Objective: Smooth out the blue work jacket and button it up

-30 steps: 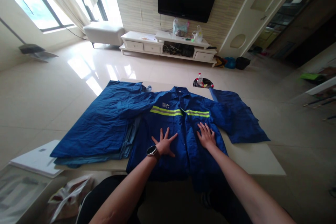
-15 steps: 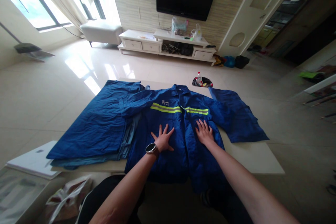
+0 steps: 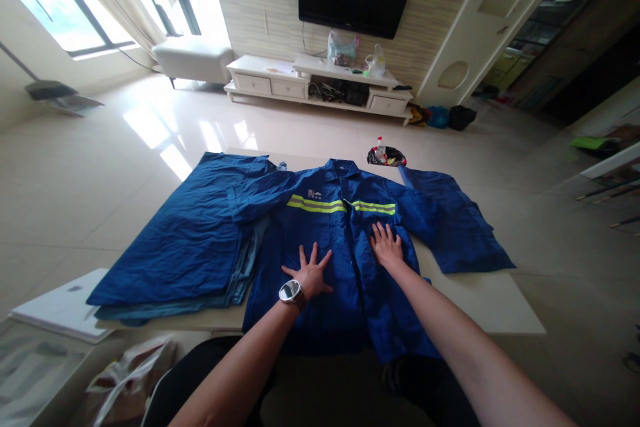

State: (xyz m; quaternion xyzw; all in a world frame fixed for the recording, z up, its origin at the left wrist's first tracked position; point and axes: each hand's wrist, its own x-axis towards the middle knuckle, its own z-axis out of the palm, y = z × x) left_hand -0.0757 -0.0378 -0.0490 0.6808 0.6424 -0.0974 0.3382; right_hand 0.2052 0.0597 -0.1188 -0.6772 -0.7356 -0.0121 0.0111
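A blue work jacket [image 3: 320,233] with yellow-and-grey reflective bands lies spread face up on a low table [image 3: 480,300], collar away from me. Its lower edge hangs over the near side of the table. My left hand [image 3: 311,275], with a watch [image 3: 290,291] on the wrist, rests on the left front panel, fingers spread wide. On the right front panel, below the band, my right hand [image 3: 386,244] lies flat with its fingers out. Folded blue clothes [image 3: 170,233] are stacked left of the jacket, partly under its sleeve. Another blue garment [image 3: 463,230] lies at the right.
Beyond the table stands a bin with a black bag [image 3: 387,156] and a bottle in it. A white TV cabinet [image 3: 320,83] is against the far wall. A white flat box [image 3: 65,307] and a plastic bag [image 3: 127,373] sit at the near left.
My left hand has slid slightly toward me on the jacket. My right hand has shifted slightly up and left, and the jacket's lower right part has moved a little to the right.
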